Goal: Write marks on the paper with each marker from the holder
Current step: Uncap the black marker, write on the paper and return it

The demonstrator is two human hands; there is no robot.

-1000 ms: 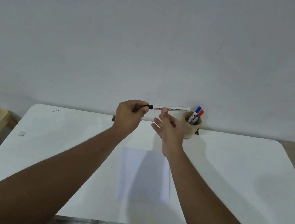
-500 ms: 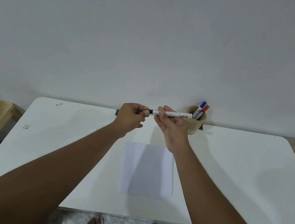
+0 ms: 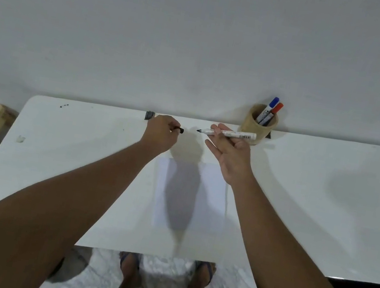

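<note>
head view: left hand (image 3: 160,131) pinching black cap (image 3: 179,130), right hand (image 3: 229,151) gripping uncapped marker (image 3: 227,133), label unreadable

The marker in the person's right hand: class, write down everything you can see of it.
The marker has a white barrel with small print and a barcode near its rear end. Its cap is off, baring a black tip that points left. It lies roughly level above the table's far edge, resting across the fingers of the right hand, in front of the holder. The left hand holds the black cap apart from it.
</note>
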